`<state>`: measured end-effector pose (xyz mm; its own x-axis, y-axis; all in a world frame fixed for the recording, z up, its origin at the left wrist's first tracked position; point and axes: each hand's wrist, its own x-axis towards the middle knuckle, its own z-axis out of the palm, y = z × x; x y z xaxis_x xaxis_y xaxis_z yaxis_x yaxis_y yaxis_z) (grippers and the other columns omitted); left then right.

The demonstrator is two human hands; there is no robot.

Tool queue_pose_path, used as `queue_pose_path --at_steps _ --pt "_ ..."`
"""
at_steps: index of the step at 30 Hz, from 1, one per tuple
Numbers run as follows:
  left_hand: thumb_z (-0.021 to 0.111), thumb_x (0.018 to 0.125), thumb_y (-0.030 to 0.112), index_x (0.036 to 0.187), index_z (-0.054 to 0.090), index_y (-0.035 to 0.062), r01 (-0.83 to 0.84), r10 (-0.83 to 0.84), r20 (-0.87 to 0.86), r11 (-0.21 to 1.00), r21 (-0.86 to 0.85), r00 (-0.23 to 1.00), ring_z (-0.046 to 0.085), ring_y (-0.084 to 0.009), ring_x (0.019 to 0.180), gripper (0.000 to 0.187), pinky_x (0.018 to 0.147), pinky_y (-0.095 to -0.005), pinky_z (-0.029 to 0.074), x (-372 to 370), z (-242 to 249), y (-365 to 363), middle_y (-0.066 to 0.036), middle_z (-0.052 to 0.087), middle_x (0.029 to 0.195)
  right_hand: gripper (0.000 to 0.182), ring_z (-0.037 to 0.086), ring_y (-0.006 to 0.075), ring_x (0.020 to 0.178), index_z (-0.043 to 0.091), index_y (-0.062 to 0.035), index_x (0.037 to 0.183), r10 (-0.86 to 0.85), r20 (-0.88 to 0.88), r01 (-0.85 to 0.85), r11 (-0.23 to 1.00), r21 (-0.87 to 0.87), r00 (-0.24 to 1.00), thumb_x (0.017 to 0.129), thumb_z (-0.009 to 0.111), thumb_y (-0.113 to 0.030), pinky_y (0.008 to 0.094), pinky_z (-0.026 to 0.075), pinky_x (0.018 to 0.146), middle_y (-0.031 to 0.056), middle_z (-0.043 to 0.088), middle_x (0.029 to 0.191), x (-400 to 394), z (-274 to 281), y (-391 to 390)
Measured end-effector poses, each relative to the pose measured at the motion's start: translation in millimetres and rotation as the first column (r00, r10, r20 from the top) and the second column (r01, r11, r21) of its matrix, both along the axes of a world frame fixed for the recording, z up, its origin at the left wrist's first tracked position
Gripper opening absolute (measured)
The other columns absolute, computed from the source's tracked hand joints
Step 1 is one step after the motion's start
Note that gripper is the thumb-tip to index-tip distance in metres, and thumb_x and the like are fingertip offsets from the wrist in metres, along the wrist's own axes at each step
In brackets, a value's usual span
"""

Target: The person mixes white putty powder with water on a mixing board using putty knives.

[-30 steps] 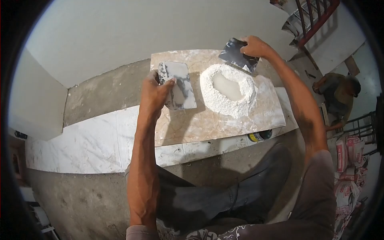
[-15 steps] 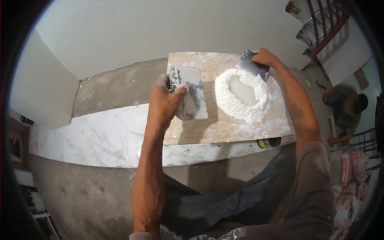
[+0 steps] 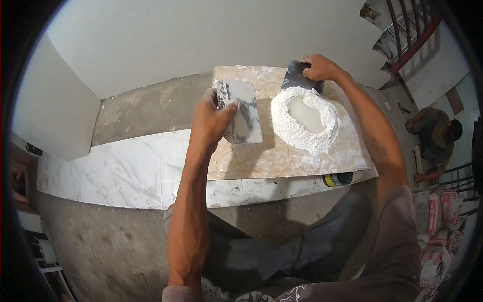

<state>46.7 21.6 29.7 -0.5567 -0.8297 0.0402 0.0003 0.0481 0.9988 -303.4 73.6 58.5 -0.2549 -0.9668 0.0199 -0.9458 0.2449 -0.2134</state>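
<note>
My left hand (image 3: 212, 118) is closed round the left edge of a wide rectangular scraper (image 3: 245, 113), its thumb lying over the face. Grey-white smears coat that face. My right hand (image 3: 320, 68) grips a dark scraper (image 3: 295, 76) by its upper edge, with the blade right at the far rim of a ring of white powder (image 3: 283, 125). Inside the ring lies a pool of milky liquid (image 3: 306, 115). Both sit on a stained, light-brown board (image 3: 297, 163), the left scraper held over the board's left part.
White marbled tiles (image 3: 126, 168) run beneath and left of the board. A black and yellow round container (image 3: 338, 179) sits under its near edge. Another person (image 3: 436, 136) crouches at right, above stacked red and white bags (image 3: 440, 216). Red railings (image 3: 413, 45) rise upper right.
My right hand has moved the dark scraper left and slightly away, along the far rim of the powder. The left hand's scraper has tilted and shifted slightly upward in view.
</note>
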Motion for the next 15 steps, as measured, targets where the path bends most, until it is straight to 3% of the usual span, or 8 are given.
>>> queue_pose_path --at_steps 2,8,14,15 --pt "0.066 0.087 0.003 0.111 0.055 -0.0096 0.005 -0.004 -0.027 1.0 0.01 1.0 0.064 -0.0164 0.084 0.03 0.075 -0.0303 0.054 -2.0 -0.7 -1.9 -0.015 0.067 0.097 0.059 0.066 0.0325 0.085 0.063 -0.0006 0.122 0.037 -0.078 -0.041 0.997 -0.058 0.996 0.066 0.054 -0.016 0.0386 0.052 0.085 0.0227 0.07 0.091 -2.9 0.2 3.3" --pt "0.066 0.087 0.003 0.113 0.055 -0.0098 0.003 -0.003 -0.063 1.0 0.004 0.998 0.065 -0.0178 0.085 0.031 0.078 -0.0309 0.054 -4.7 -9.4 -11.3 -0.015 0.066 0.099 0.055 0.066 0.0359 0.085 0.064 0.0032 0.116 0.065 -0.062 -0.066 0.998 -0.014 0.996 0.065 0.051 -0.01 0.0415 0.053 0.081 0.0267 0.068 0.091 26.4 35.3 12.7" --pt "0.067 0.087 0.003 0.117 0.055 -0.0102 -0.045 0.047 -0.085 0.998 0.035 0.995 0.065 -0.0177 0.088 0.035 0.079 -0.031 0.054 1.6 -2.2 -12.8 -0.015 0.066 0.102 0.049 0.065 0.0415 0.088 0.065 0.0056 0.109 0.103 -0.158 -0.098 0.994 0.036 0.982 0.063 0.049 -0.006 0.0447 0.051 0.08 0.0293 0.066 0.093 10.1 14.9 -34.5" --pt "0.067 0.087 0.003 0.118 0.054 -0.0102 -0.05 0.053 -0.096 0.998 0.038 0.994 0.065 -0.0176 0.088 0.036 0.079 -0.031 0.054 3.5 -2.9 -13.9 -0.015 0.066 0.103 0.053 0.065 0.041 0.091 0.063 0.0059 0.113 0.11 -0.169 -0.097 0.992 0.084 0.98 0.063 0.049 -0.007 0.0434 0.051 0.082 0.0296 0.066 0.097 12.3 12.9 -41.6"
